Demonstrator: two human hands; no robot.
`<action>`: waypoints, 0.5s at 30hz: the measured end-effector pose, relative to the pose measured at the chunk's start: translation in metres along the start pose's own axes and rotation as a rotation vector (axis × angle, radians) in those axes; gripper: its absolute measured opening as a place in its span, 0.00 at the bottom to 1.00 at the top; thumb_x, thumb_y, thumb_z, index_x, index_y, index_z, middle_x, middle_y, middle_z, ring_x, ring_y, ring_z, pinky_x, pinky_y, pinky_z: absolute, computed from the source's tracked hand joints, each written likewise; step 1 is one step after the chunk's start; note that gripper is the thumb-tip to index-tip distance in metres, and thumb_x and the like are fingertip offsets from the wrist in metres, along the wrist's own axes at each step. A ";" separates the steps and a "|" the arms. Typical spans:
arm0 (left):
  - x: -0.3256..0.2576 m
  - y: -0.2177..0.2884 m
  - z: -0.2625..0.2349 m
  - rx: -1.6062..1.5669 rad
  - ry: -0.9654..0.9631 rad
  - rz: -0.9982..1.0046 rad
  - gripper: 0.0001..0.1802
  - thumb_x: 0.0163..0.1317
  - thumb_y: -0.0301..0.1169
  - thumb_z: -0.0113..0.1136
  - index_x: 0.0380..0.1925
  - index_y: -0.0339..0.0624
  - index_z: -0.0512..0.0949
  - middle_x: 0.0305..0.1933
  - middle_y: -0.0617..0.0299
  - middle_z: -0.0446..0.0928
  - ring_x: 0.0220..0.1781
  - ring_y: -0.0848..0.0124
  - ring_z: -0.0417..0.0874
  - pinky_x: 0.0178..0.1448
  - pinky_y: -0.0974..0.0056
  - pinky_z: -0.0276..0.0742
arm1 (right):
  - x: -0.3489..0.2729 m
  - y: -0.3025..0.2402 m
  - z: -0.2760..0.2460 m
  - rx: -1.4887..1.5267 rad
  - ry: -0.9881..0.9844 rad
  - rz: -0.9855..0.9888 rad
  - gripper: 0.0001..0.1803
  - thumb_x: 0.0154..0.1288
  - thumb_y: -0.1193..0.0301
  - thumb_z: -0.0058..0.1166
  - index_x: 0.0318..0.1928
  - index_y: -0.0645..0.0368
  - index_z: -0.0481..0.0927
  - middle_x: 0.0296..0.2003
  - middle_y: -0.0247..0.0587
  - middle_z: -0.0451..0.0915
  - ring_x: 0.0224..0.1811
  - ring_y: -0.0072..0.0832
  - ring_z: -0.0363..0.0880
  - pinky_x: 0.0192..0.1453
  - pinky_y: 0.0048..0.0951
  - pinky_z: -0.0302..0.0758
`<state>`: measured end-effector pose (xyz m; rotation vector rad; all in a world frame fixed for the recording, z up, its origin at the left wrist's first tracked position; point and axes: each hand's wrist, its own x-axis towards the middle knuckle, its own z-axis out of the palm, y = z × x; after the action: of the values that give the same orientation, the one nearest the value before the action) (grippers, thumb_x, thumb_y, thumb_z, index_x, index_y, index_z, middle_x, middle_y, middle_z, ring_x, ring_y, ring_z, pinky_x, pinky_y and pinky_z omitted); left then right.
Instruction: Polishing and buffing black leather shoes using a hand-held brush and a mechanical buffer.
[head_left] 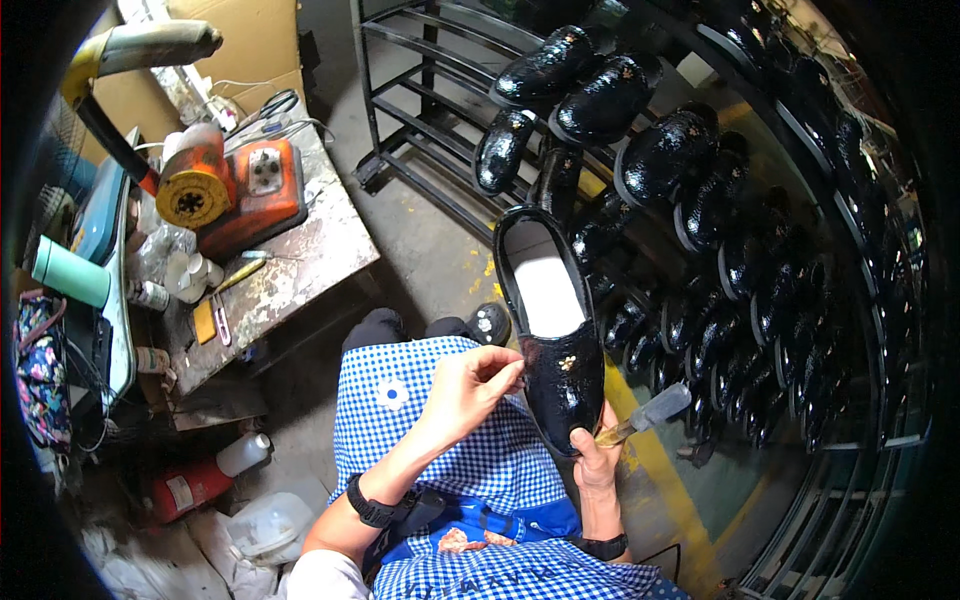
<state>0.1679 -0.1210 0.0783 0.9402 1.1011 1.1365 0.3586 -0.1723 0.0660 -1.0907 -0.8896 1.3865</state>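
A glossy black slip-on shoe [565, 385] with a pale insole and a small gold ornament is held up in front of me, toe toward me. My right hand [597, 460] grips it at the toe, thumb on top. A brush-like tool [660, 408] with a yellowish handle and a flat grey end juts out to the right from the same hand. My left hand [472, 392] touches the shoe's left side with thumb and forefinger pinched together. Whatever lies between those fingertips is too small to make out.
Many glossy black shoes [665, 150] hang on racks to the right; a black metal rack [410, 120] stands ahead. On the left, a worn table [330, 240] bears an orange machine [265, 190]. A red bottle [190, 490] stands low at left. A blue checked apron [400, 360] covers my lap.
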 end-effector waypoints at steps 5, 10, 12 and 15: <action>0.010 0.007 0.003 0.294 -0.056 0.026 0.05 0.57 0.27 0.57 0.29 0.36 0.73 0.26 0.68 0.74 0.26 0.82 0.74 0.31 0.77 0.71 | 0.002 -0.007 0.001 -0.132 -0.001 -0.117 0.38 0.47 0.70 0.62 0.58 0.68 0.61 0.54 0.43 0.68 0.55 0.30 0.67 0.62 0.31 0.61; 0.003 0.003 0.013 0.135 -0.408 0.067 0.04 0.50 0.24 0.55 0.24 0.39 0.70 0.23 0.72 0.68 0.26 0.84 0.68 0.29 0.76 0.65 | 0.001 0.007 -0.010 0.174 0.036 0.064 0.35 0.50 0.70 0.60 0.58 0.66 0.62 0.53 0.42 0.68 0.53 0.30 0.69 0.59 0.31 0.65; -0.002 -0.002 0.014 0.153 -0.607 0.062 0.05 0.49 0.26 0.54 0.25 0.39 0.69 0.23 0.71 0.67 0.26 0.83 0.67 0.28 0.75 0.64 | 0.003 0.011 -0.013 0.234 0.099 0.092 0.32 0.52 0.70 0.58 0.58 0.65 0.62 0.52 0.41 0.69 0.52 0.30 0.70 0.57 0.31 0.68; -0.006 -0.007 0.006 -0.119 -0.440 -0.158 0.03 0.54 0.25 0.42 0.25 0.39 0.66 0.22 0.67 0.66 0.22 0.79 0.69 0.25 0.73 0.67 | 0.014 0.003 -0.007 0.266 0.162 0.165 0.32 0.53 0.71 0.57 0.58 0.65 0.62 0.52 0.40 0.69 0.52 0.29 0.70 0.56 0.30 0.69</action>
<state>0.1746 -0.1283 0.0738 0.9355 0.7270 0.8053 0.3647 -0.1596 0.0594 -1.0703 -0.4908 1.4807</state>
